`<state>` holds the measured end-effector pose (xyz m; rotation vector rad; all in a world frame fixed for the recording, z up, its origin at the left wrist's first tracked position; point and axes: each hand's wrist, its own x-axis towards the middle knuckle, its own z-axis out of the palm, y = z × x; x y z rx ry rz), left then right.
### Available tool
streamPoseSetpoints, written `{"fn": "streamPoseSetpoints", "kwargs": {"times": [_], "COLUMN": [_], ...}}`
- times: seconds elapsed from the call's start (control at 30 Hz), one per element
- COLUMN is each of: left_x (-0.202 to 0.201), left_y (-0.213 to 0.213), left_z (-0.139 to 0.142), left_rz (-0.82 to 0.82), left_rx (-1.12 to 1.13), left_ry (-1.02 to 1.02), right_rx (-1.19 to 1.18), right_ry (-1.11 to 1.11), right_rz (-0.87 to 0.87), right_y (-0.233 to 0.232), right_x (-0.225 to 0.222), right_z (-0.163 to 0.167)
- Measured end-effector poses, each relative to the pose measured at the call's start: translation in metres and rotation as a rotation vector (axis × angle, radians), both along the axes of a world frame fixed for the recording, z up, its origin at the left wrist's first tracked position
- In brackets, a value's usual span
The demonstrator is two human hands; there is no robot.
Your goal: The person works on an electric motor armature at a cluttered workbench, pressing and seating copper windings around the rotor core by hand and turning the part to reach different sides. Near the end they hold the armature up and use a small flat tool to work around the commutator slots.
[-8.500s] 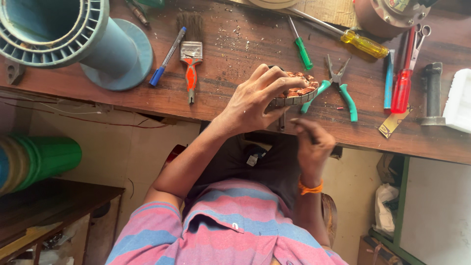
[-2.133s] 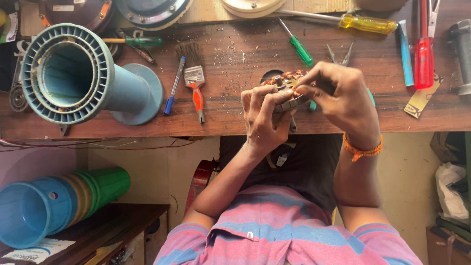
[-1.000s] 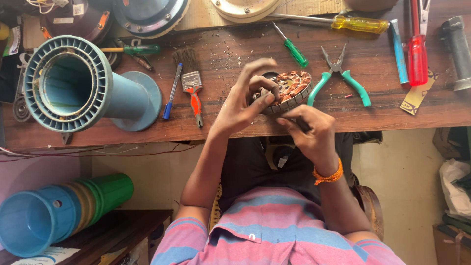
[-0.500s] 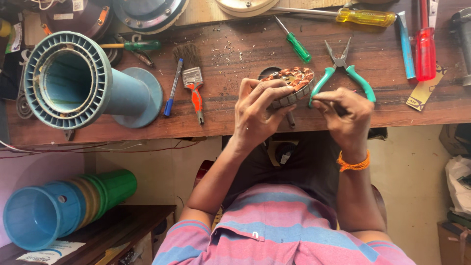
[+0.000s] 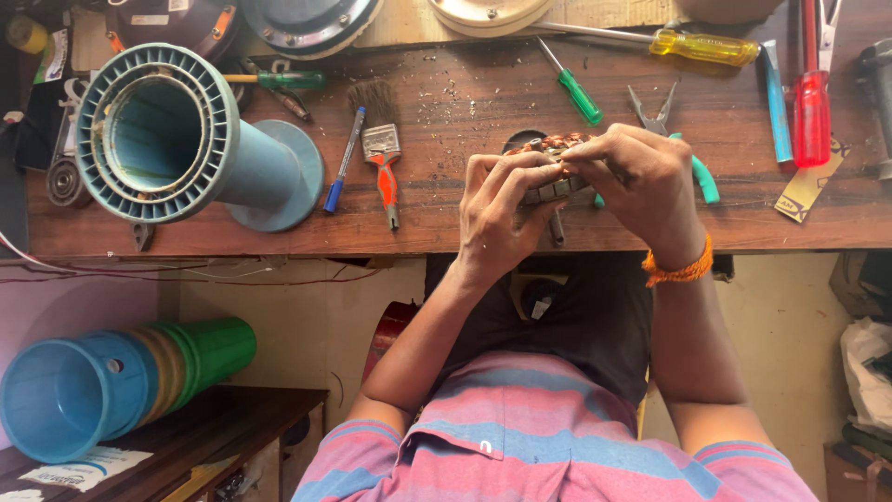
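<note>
My left hand (image 5: pixel 502 200) grips a small round motor stator with copper windings (image 5: pixel 557 149) at the front edge of the wooden workbench (image 5: pixel 446 112). My right hand (image 5: pixel 641 181), an orange band at its wrist, closes over the stator's right side with the fingertips pinching at the windings. A thin dark tool shaft (image 5: pixel 556 228) sticks out below the stator between both hands. Most of the stator is hidden by my fingers.
On the bench lie green-handled pliers (image 5: pixel 688 158), a green screwdriver (image 5: pixel 574 85), a yellow screwdriver (image 5: pixel 688 45), a red screwdriver (image 5: pixel 811 102), an orange-handled brush (image 5: pixel 383 153), a blue pen (image 5: pixel 342 167) and a large blue finned housing (image 5: pixel 177 139). Stacked plastic tubs (image 5: pixel 111 386) lie lower left.
My right hand has come up from the bench edge and in over the stator's right side. My left hand has kept its hold on the stator, which sits slightly higher on the bench.
</note>
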<state>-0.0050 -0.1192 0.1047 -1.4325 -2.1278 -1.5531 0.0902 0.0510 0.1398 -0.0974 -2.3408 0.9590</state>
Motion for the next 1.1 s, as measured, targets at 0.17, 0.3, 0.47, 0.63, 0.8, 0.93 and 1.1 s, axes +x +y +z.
{"fn": "streamPoseSetpoints", "kwargs": {"times": [0.17,0.3,0.47,0.63,0.8,0.93,1.1], "left_x": [-0.014,-0.035,-0.039,-0.046,-0.057,-0.051,-0.020], "left_y": [-0.008,-0.003,0.004,-0.005,-0.011,-0.013,-0.004], "left_z": [0.001,0.006,0.010,0.005,0.006,0.013,0.006], "left_rz": [-0.348,-0.396,-0.407,-0.480,-0.518,-0.475,-0.167], "left_rx": [0.187,0.103,0.038,0.043,-0.033,-0.027,-0.037], "left_ry": [-0.678,-0.872,-0.830,-0.826,-0.627,-0.430,-0.080], "right_rx": [0.159,0.212,0.201,0.108,-0.076,-0.438,-0.631], "right_ry": [0.025,0.070,0.118,0.070,-0.008,-0.016,0.066], "right_rz": [0.153,0.193,0.093,0.007,-0.108,-0.226,-0.270], "right_y": [0.019,0.023,0.011,-0.021,-0.056,-0.069,-0.067], "right_x": [-0.017,-0.028,-0.021,0.008,0.025,0.027,0.036], "right_z": [0.002,0.001,0.004,0.000,-0.031,-0.069,-0.096]}}
